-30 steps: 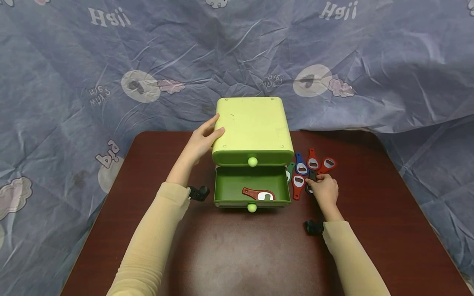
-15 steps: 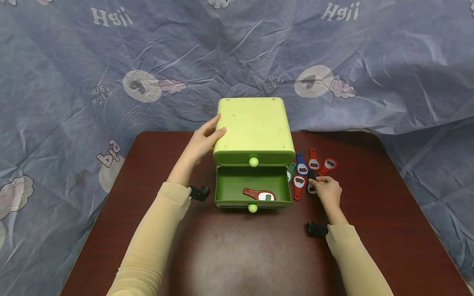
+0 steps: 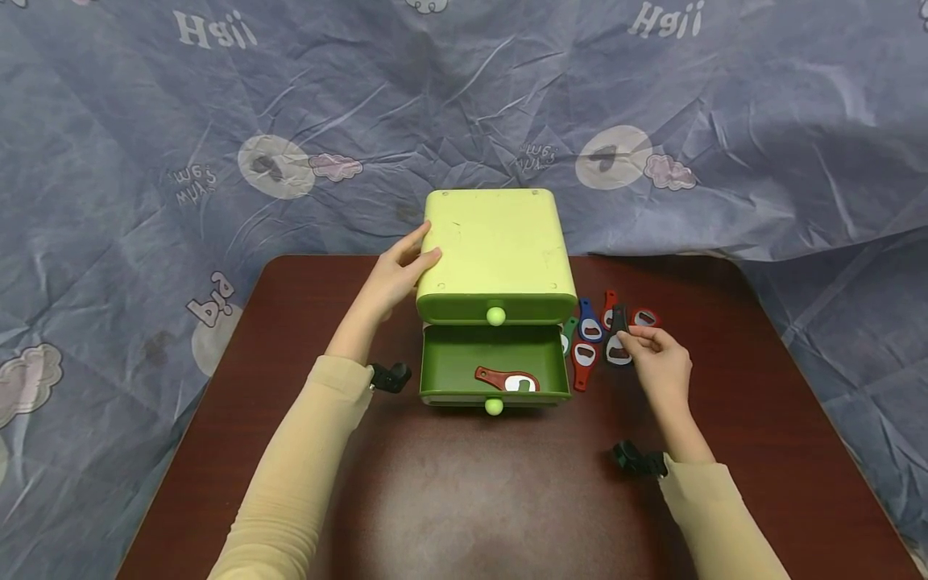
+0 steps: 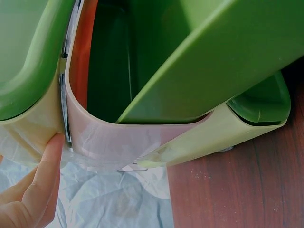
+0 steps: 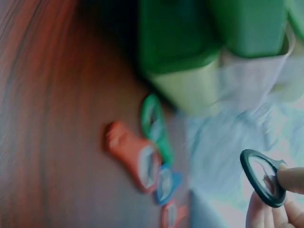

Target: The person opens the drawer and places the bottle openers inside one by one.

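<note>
A yellow-green drawer cabinet (image 3: 496,242) stands on the table. My left hand (image 3: 395,278) rests against its left side, the thumb over the top edge; the left wrist view shows a fingertip of the left hand (image 4: 35,194) touching the side wall. Below the shut top drawer, a green drawer (image 3: 449,362) is pulled out, with a red bottle opener (image 3: 496,379) lying inside. To the right of the cabinet, my right hand (image 3: 656,358) pinches a black bottle opener (image 3: 619,346) between thumb and fingers. The right wrist view shows this black opener (image 5: 250,178) held above the table.
Beside the cabinet's right side lie several bottle openers: a green one (image 5: 164,145), a blue one (image 3: 590,329) and red ones, such as the red opener (image 3: 582,374) nearest the drawer. A patterned cloth (image 3: 362,97) hangs behind the dark red-brown table (image 3: 464,499).
My right hand has taken hold of the black bottle opener and raised it from the group, moving a little to the right. The left hand has stayed on the cabinet.
</note>
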Action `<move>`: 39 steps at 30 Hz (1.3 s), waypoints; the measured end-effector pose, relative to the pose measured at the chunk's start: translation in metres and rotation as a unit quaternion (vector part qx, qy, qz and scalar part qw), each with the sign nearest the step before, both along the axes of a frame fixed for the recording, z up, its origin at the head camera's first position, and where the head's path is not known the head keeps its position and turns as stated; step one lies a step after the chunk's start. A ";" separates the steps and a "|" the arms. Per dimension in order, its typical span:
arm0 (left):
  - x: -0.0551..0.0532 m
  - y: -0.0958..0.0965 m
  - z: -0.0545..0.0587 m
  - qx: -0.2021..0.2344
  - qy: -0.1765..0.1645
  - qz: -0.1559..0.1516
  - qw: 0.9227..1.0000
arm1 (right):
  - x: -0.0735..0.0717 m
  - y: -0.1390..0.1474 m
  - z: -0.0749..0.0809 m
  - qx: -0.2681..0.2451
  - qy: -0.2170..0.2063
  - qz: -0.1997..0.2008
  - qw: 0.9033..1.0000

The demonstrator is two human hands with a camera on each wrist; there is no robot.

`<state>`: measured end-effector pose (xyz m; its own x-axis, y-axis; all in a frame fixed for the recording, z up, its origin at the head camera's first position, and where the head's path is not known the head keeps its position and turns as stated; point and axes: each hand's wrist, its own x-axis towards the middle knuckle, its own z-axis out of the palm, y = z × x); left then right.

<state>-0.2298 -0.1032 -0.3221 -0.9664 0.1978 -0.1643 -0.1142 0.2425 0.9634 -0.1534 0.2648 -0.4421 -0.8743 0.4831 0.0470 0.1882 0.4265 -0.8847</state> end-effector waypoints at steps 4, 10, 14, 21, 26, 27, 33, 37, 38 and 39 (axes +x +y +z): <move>-0.009 -0.002 -0.012 0.003 0.002 0.005 1.000 | 0.008 -0.013 0.022 -0.039 0.052 0.014 0.998; -0.016 -0.002 -0.023 0.007 0.011 0.009 1.000 | 0.023 -0.036 0.052 -0.074 0.132 0.060 0.987; -0.016 -0.002 -0.023 0.009 0.016 0.012 1.000 | 0.032 -0.052 0.062 -0.098 0.184 0.121 0.971; -0.016 -0.002 -0.023 0.008 0.015 0.011 1.000 | 0.034 -0.074 0.052 -0.029 0.180 0.225 0.957; -0.014 -0.002 -0.021 0.006 0.004 0.005 1.000 | 0.028 -0.086 0.040 0.061 0.152 0.272 0.948; -0.012 -0.001 -0.017 0.004 0.002 0.003 1.000 | 0.027 -0.088 0.038 0.078 0.144 0.283 0.945; 0.004 0.002 0.005 -0.003 -0.003 0.002 1.000 | 0.019 -0.098 0.035 0.151 0.107 0.328 0.927; -0.003 0.000 -0.005 -0.002 0.001 0.005 1.000 | 0.012 -0.103 0.035 0.173 0.068 0.345 0.920; -0.006 -0.001 -0.010 0.000 0.004 0.007 1.000 | 0.011 -0.104 0.035 0.176 0.053 0.351 0.918; -0.009 -0.001 -0.015 0.003 0.005 0.009 1.000 | 0.009 -0.105 0.036 0.179 0.040 0.357 0.916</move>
